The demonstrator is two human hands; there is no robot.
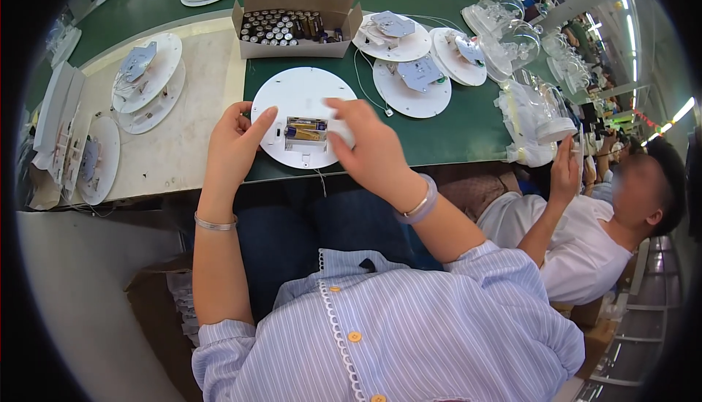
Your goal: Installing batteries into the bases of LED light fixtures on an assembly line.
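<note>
A white round base plate (292, 95) lies at the table's front edge, its underside up. Its battery compartment is uncovered, and batteries (306, 133) with gold and dark casings lie in it. My left hand (245, 131) grips the plate's left edge, thumb on top and fingers round the rim. Over the plate's right side is my right hand (365, 139), slightly blurred, with thumb and forefinger spread apart beside the compartment. No object shows between them; its other fingers are partly hidden.
Behind the plate stands an open cardboard box (292, 50) of upright batteries. Several white discs with circuit boards (420, 73) lie at the right, more discs (157, 73) at the left. Clear domes (504, 29) stand at the far right, near a seated co-worker (563, 241).
</note>
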